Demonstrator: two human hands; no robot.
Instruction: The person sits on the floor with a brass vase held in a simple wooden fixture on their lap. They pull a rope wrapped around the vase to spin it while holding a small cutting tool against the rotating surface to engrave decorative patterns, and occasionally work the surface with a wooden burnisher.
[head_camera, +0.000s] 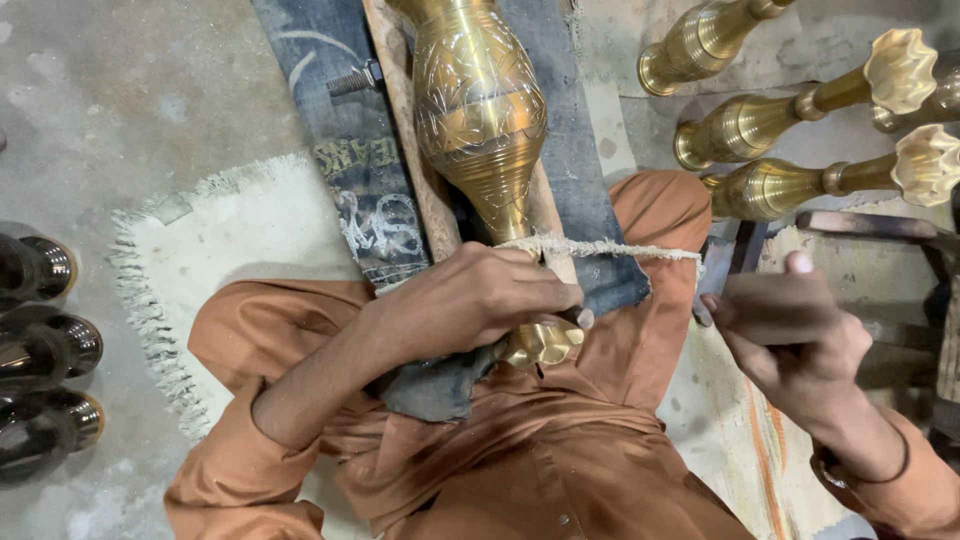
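An engraved brass vase (480, 110) lies lengthwise on a wooden board (412, 150) covered with blue denim cloth (350, 170), its narrow neck pointing toward me. My left hand (480, 300) is closed around the vase's neck near its flared mouth, pressing a dark rag against it. A frayed rope (610, 248) crosses over the neck. My right hand (790, 340) is to the right, blurred, gripping a dark tool (770, 295).
Three finished brass vases (800, 110) lie at the upper right. Dark unpolished vases (45, 340) stand along the left edge. A fringed pale mat (230, 230) lies under my crossed legs in orange cloth. A bolt (352, 80) sticks out of the board.
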